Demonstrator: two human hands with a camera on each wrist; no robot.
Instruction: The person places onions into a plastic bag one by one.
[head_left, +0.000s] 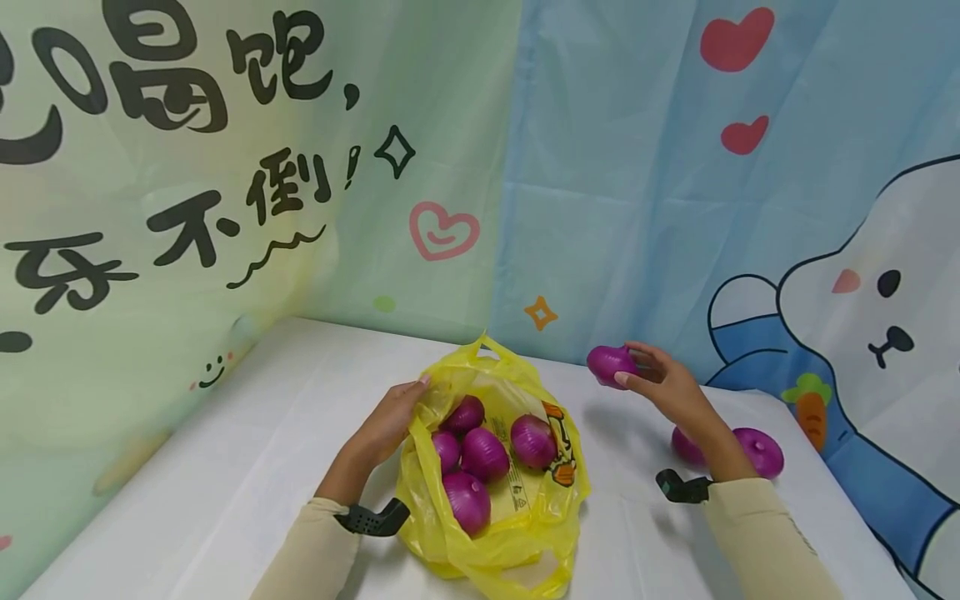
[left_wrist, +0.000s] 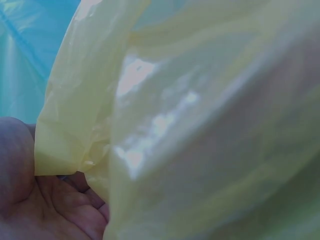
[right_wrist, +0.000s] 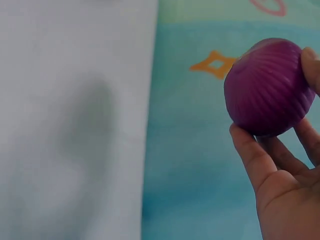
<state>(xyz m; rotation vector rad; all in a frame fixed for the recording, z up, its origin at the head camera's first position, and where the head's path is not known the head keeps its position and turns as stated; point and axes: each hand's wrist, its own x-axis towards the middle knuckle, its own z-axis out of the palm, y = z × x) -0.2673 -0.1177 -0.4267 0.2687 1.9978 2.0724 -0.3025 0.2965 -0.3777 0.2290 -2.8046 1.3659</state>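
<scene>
Head view: a yellow bag (head_left: 431,533) stood between the left and right edges of the white table (head_left: 225,467), mouth upward, with five bagged onions (head_left: 483,456) inside. The left hand (head_left: 386,425) pinched the bag's rim on its left side. The right hand (head_left: 663,387) held a purple onion (head_left: 611,365) above the table, near the far edge, to the right of the bag and apart from it. Two loose onions (head_left: 761,452) lay near the right edge, one partly hidden by the right forearm. Probable fault: the thin rim could fold inward if the left hand slackened, so that an onion would catch on it.

Left wrist view: yellow film passed between the thumb and the palm side; the fingertips were covered, so the firmness of the pinch could not be told.

Right wrist view: the thumb and fingers pinched the onion from opposite sides. Probable fault: slipping, caused by fingertip contact on a smooth skin. The onion appeared rounded, deep purple and softly glossy, with fine ribs along its surface.
</scene>
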